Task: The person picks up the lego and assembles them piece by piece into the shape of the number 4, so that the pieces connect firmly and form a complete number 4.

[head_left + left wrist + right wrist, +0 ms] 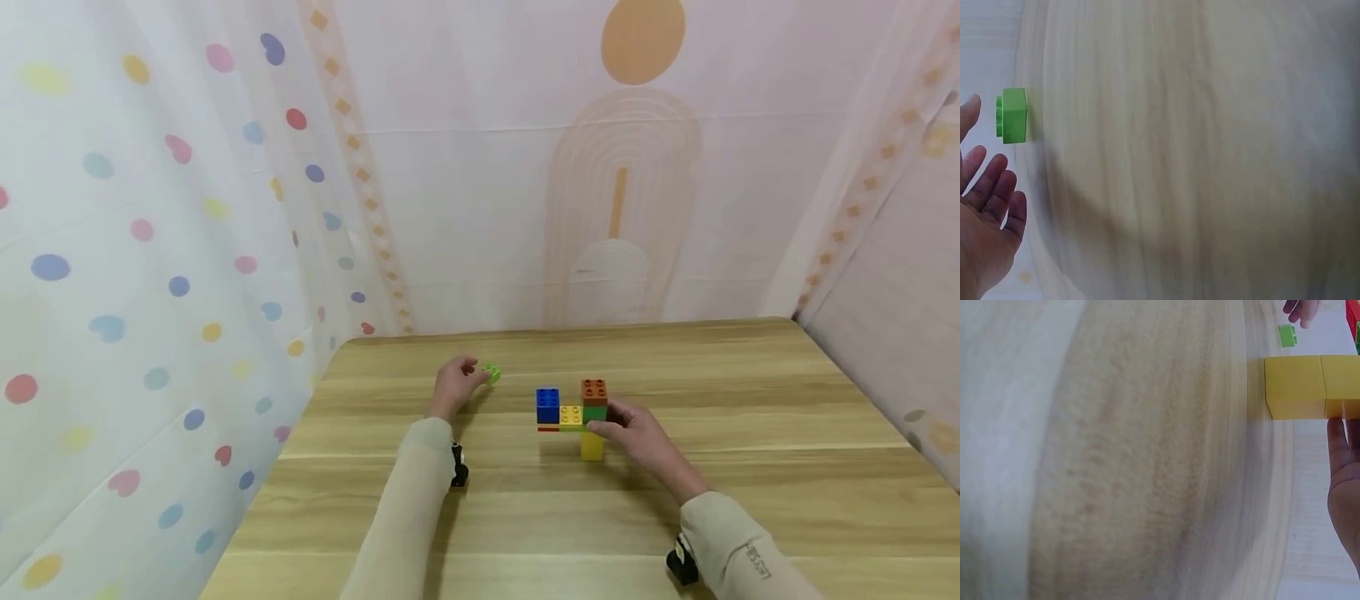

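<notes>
A light green toy brick (491, 372) sits on the table at the far side, studs up. My left hand (453, 387) hovers just beside it; in the left wrist view a gap shows between the loosely bent fingers (997, 184) and the brick. My right hand (641, 433) holds a structure of toy bricks by its right side, thumb in front. Its column has yellow bricks (1294, 387) below, with a green brick and an orange-brown brick (594, 392) on top. An arm with yellow studs (571, 415) extends left and carries a blue brick (547, 408).
The wood-grain table (525, 525) reaches back to a patterned curtain (480, 208). A dotted curtain (180, 333) hangs along the left side. Black wrist cameras (682, 562) are strapped at both cuffs.
</notes>
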Tool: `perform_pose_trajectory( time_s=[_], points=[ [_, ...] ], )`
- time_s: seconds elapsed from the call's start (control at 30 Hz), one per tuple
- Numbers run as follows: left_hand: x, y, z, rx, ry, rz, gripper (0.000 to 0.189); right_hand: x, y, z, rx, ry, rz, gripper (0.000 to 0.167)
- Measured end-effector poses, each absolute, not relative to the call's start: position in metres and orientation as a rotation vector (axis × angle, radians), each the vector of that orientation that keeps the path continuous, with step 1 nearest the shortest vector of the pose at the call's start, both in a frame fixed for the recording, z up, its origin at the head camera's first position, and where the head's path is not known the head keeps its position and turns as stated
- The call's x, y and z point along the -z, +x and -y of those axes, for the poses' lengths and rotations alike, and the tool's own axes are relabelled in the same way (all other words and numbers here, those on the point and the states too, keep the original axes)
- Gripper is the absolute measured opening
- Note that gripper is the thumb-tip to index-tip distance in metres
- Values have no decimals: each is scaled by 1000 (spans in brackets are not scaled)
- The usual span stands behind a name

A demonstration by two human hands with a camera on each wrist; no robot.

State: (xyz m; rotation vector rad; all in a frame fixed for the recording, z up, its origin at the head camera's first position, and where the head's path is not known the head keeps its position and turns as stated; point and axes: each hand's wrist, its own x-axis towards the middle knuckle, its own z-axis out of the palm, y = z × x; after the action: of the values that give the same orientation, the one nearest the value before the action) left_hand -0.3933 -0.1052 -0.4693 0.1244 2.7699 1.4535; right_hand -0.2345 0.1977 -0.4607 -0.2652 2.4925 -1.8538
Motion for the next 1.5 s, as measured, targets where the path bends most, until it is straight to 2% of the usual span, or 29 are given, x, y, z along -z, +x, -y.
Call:
perform_pose_trajectory(
  time_s=[0.2, 0.57, 1.07, 1.37, 1.5],
  points=[
    [474, -389, 112, -1472, 45, -2751, 51, 461, -235, -188, 1858, -285, -2471, 40],
    [476, -385, 115, -1274, -61, -2872, 38, 462, -235, -178, 1854, -298, -2458, 38],
    [458, -390, 128, -1271, 58, -2874, 29, 461, -249, -186, 1811, -250, -2480, 47],
    [428, -394, 120, -1346, 369, -2815, 39, 462, -253, -193, 1769, -261, -2525, 44],
    [418, -385, 111, -1428, 423, -2733, 42, 463, -255, -196, 1775, -253, -2525, 43]
  ],
)
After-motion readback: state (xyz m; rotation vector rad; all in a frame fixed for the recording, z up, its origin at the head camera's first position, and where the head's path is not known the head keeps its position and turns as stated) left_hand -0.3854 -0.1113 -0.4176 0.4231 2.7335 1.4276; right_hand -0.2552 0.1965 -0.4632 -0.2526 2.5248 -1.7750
